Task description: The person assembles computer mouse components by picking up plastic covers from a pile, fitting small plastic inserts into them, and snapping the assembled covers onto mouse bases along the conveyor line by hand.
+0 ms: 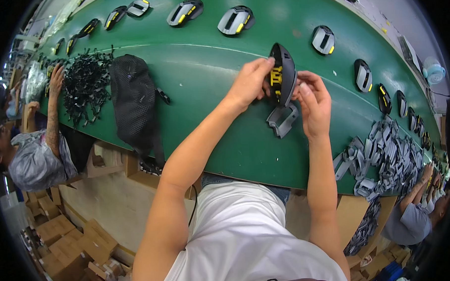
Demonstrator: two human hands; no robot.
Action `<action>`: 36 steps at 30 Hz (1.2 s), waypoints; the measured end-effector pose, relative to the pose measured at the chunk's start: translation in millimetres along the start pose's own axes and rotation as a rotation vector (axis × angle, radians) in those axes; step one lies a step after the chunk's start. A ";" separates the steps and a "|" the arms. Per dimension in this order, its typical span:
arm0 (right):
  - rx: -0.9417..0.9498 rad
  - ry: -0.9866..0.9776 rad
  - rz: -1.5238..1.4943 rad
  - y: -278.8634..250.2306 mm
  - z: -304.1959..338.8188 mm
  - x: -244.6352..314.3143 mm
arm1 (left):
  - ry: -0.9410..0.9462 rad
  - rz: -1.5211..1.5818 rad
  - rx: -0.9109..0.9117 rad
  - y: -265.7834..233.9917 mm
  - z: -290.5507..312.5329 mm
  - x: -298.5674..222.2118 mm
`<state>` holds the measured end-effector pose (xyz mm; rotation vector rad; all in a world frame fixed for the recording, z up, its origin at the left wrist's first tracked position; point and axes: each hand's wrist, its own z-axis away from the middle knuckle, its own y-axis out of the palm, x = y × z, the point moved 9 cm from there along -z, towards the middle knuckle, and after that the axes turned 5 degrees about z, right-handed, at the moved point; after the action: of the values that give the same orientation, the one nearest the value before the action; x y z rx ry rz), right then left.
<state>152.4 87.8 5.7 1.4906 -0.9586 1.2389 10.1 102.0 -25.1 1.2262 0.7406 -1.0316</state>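
Note:
My left hand [250, 82] grips a computer mouse [283, 74], black and grey with yellow parts, tilted up on edge above the green table. Its thumb and fingers close on the mouse's left side. At the opposite side my right hand [314, 102] has its fingers bent in, the tips against the lower part of the shell; whether they also hold a small piece is hidden. Just beneath the mouse, a loose grey plastic frame piece [284, 122] lies on the table.
Similar mice [235, 20] stand in a line along the far side of the green table [220, 150]. A heap of grey plastic parts [384, 152] is at right, a pile of black parts [87, 86] and a black mesh bag [133, 101] at left. Co-workers sit on both sides.

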 end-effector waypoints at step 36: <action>0.248 -0.019 1.052 9.3 1.0 11.0 | 0.247 -0.205 0.130 4.5 -8.6 -10.0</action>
<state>145.8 84.6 18.1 1.1570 -1.7539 2.1297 11.0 112.7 -16.2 1.4285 1.0209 -1.1208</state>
